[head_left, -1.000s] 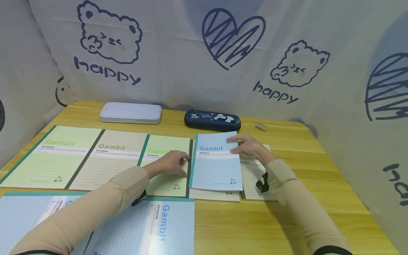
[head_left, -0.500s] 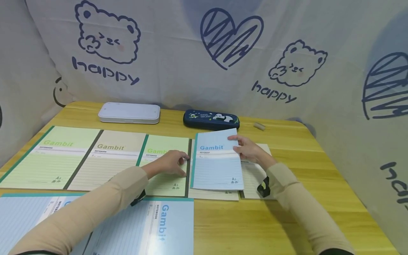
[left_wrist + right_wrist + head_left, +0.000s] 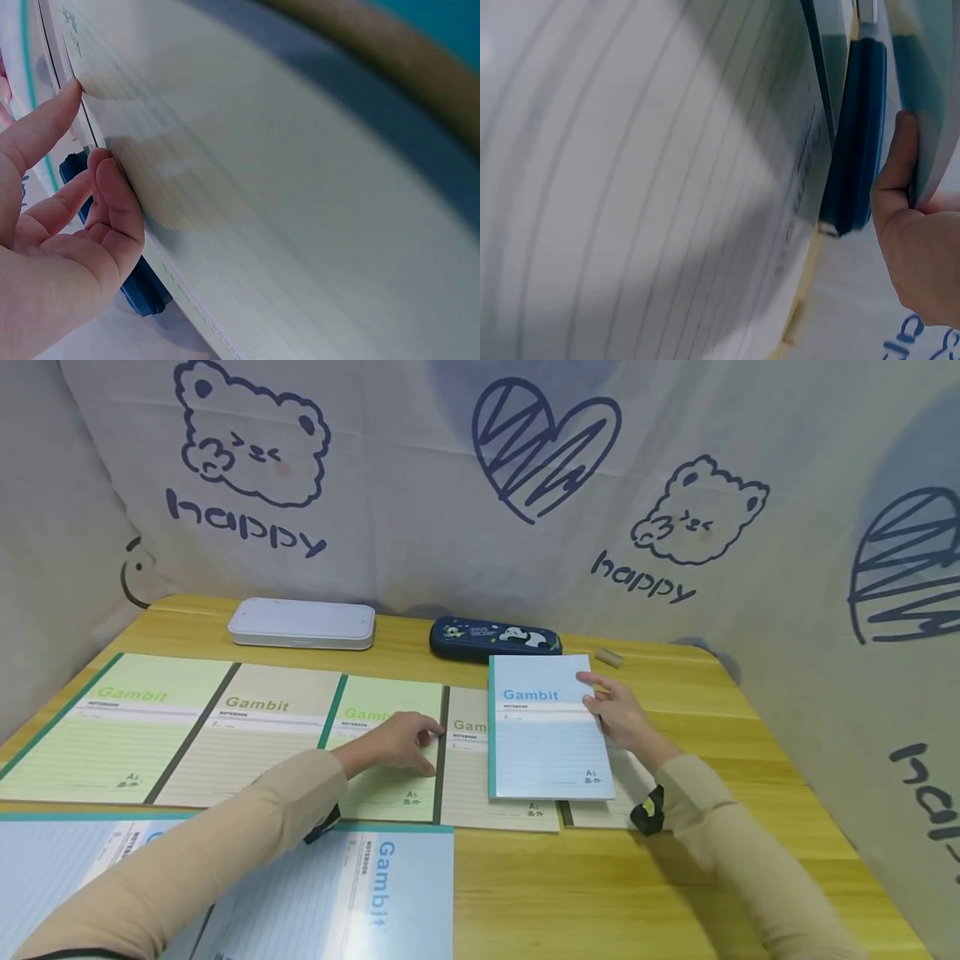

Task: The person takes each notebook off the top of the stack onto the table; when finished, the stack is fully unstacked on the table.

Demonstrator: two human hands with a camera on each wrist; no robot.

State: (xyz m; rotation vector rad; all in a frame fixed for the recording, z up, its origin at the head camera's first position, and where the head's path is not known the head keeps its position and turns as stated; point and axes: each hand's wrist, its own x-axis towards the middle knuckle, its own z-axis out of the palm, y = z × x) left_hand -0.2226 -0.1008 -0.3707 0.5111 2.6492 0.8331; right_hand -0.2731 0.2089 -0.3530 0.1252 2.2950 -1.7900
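Note:
A blue Gambit notebook with a teal spine is raised over the beige notebooks. My right hand pinches it by its right edge; in the right wrist view the thumb lies along one face of the blue notebook. My left hand rests on the green notebook in the middle of the row, thumb and forefinger spread along its right edge by the dark spine of the beige notebook. In the left wrist view, the other fingers of the left hand are bent, holding nothing.
Further left lie a beige notebook and a green one. Two blue notebooks lie turned sideways in front. At the back stand a white case, a navy panda case and a small eraser-like block. Another beige notebook lies right.
My right hand has lifted the blue notebook off the beige one and carried it to the right, uncovering the left part of that beige notebook. My left hand has stayed in place.

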